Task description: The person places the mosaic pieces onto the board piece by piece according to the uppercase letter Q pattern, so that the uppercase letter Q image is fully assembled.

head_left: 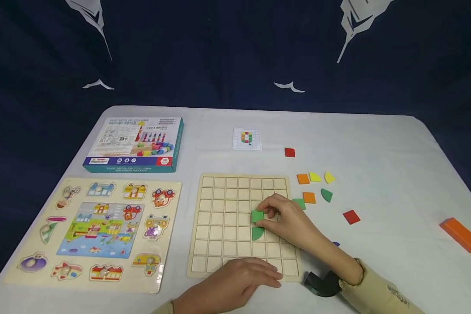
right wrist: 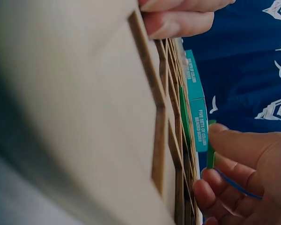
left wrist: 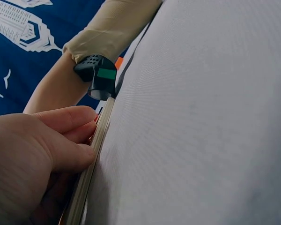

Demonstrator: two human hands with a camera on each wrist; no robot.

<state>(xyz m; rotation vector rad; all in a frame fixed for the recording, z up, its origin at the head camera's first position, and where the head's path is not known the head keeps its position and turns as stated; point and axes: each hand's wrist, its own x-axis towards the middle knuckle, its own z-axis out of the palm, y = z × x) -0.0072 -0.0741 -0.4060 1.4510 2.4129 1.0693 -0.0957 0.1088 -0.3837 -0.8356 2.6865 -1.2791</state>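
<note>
A green square tile [head_left: 257,216] is pinched between the thumb and fingers of my right hand [head_left: 288,218], over the wooden grid board [head_left: 223,218]. In the right wrist view, this tile [right wrist: 211,144] appears edge-on, raised off the board. Just below it in the head view, a green quarter-circle tile [head_left: 257,234] lies in a grid cell. My left hand [head_left: 235,281] rests on the board's front edge with fingers extended. The left wrist view shows that hand's thumb and fingertips [left wrist: 86,154] touching the edge.
Right of the board lie loose orange, yellow, green and red tiles [head_left: 351,216]. A small pattern card [head_left: 237,145] is behind it. To the left are a picture puzzle board [head_left: 114,269] and a bead-set box [head_left: 131,169]; an orange block [head_left: 462,235] is far right.
</note>
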